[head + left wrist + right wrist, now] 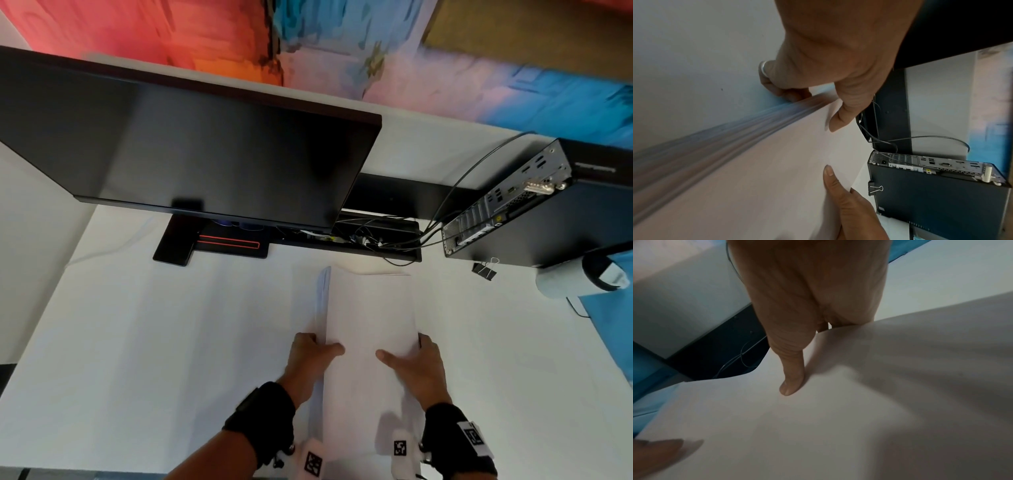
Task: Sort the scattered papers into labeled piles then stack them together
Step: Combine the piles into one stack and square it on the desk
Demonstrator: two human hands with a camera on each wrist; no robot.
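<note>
Both hands clasped one stack of papers (368,318) over the white surface (154,342): the left hand (310,359) and the right hand (416,366) each had a thumb on top and fingers curled under an edge (probably to square the sheets), well short of the binder clip (484,269).

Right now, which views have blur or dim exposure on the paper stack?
Head view: paper stack is evenly lit and sharp. Left wrist view: the stack's edge is streaked with motion blur beside the left hand. Right wrist view: dim and soft, the right hand casting shadow on the sheet.
</note>
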